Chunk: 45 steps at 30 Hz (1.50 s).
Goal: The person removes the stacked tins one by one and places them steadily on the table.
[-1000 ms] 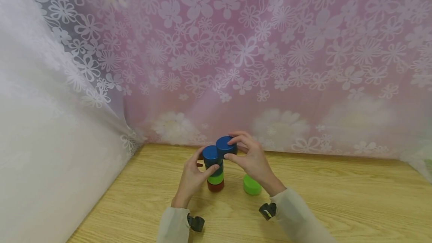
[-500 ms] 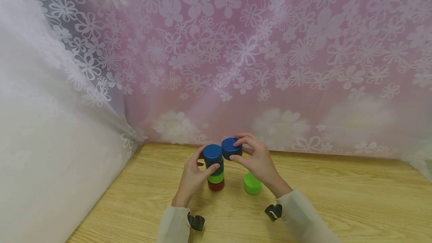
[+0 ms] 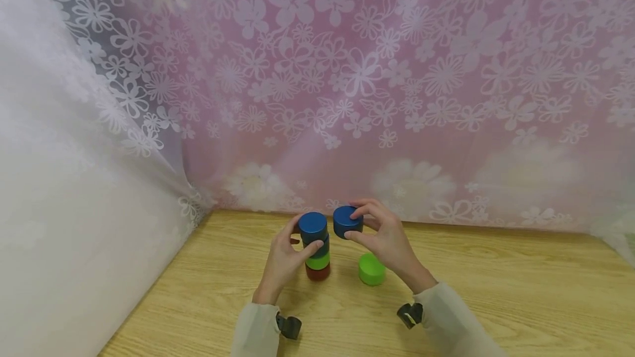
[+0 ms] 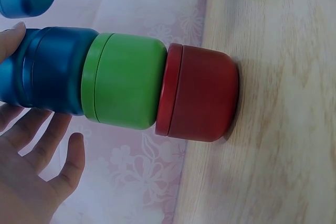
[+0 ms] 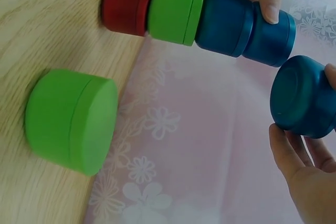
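A column of round lidded tins stands on the table: a red tin [image 3: 318,273] at the bottom, a green tin [image 4: 128,81] above it, then a lower blue tin [image 4: 60,71] and a top blue tin [image 3: 313,225]. My left hand [image 3: 283,260] grips the column around its blue tins, thumb in front and fingers behind. Held up just right of the top tin, apart from it, is another blue tin [image 5: 300,97], which my right hand [image 3: 388,237] grips by its side. A loose green tin [image 3: 371,270] stands upright on the table, below my right hand.
The wood-grain table [image 3: 521,285] reaches back to a pink flowered curtain [image 3: 322,98]. On the left hangs a white sheet [image 3: 74,208]. A black wrist device [image 3: 289,326] sits at each sleeve cuff.
My right hand has moved right and slightly down with its blue tin, from overlapping the top of the column to a visible gap beside it. The left hand stays in place.
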Motion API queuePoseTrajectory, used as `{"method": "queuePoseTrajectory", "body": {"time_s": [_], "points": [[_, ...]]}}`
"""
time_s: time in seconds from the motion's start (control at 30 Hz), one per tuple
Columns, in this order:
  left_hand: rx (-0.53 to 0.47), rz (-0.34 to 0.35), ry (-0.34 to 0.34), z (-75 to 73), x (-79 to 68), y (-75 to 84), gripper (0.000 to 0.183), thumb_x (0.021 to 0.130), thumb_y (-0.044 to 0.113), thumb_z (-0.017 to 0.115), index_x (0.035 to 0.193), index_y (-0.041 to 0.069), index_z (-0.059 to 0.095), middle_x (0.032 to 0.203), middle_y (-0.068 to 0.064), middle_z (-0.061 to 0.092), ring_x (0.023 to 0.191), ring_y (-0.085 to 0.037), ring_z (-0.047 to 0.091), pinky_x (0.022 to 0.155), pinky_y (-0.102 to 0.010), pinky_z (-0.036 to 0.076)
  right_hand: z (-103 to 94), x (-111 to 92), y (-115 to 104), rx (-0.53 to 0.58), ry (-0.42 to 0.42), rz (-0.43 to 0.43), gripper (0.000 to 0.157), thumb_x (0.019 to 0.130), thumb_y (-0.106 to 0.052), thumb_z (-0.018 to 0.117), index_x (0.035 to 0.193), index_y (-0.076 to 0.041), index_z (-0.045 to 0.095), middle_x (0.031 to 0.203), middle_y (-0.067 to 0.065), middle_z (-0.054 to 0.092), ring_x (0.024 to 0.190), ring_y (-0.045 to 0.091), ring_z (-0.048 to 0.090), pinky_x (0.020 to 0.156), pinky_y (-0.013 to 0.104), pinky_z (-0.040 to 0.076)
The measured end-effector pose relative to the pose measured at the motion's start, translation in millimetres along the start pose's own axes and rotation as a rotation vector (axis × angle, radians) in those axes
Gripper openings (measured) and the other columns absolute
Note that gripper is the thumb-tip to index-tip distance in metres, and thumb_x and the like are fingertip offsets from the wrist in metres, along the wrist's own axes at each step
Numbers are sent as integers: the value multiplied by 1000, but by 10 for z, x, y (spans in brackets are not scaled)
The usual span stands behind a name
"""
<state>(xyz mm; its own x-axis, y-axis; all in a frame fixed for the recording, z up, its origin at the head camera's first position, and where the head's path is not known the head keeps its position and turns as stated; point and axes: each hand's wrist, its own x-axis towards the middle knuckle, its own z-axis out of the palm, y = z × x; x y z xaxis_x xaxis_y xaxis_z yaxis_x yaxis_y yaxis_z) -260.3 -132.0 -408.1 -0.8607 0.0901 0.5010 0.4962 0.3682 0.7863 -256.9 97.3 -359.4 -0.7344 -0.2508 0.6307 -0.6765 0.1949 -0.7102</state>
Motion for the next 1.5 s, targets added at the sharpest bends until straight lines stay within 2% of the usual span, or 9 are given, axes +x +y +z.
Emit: {"method": "queuePoseTrajectory", "body": {"time_s": [0.5, 0.8, 1.1, 1.33, 1.5], "points": [[6, -1, 8, 8, -7, 2, 63, 88, 18, 82, 143, 6, 54, 116, -11, 67, 102, -29, 61, 85, -59, 51, -126, -108, 72, -36, 2, 30, 26, 80, 10, 81, 98, 1, 65, 128, 23, 59, 122, 45, 57, 92, 46, 54], [9, 3, 10, 12, -12, -12, 64, 89, 20, 82, 144, 6, 54, 118, -11, 67, 104, -29, 61, 85, -57, 52, -225, -196, 148, -81, -7, 97, 28, 79, 11, 81, 97, -1, 64, 134, 23, 58, 126, 45, 54, 94, 49, 53], [8, 8, 0, 18, -13, -24, 70, 86, 17, 84, 147, 9, 51, 120, -11, 66, 105, -29, 61, 85, -58, 52, -288, -264, 216, -117, -14, 85, 29, 78, 11, 82, 96, -2, 65, 132, 24, 58, 124, 46, 56, 92, 51, 53], [32, 43, -7, 32, -3, -53, 71, 84, 14, 85, 146, 5, 51, 120, -12, 66, 104, -30, 61, 81, -58, 53, -346, -303, 269, -142, -20, 95, 31, 76, 13, 82, 96, -3, 64, 131, 21, 59, 123, 47, 56, 92, 52, 53], [31, 40, -10, 28, -3, -42, 71, 85, 13, 85, 147, 7, 50, 119, -12, 65, 103, -29, 61, 82, -58, 53, -368, -334, 303, -144, -28, 110, 31, 77, 13, 81, 96, -4, 63, 132, 21, 60, 123, 49, 55, 92, 56, 52]]}}
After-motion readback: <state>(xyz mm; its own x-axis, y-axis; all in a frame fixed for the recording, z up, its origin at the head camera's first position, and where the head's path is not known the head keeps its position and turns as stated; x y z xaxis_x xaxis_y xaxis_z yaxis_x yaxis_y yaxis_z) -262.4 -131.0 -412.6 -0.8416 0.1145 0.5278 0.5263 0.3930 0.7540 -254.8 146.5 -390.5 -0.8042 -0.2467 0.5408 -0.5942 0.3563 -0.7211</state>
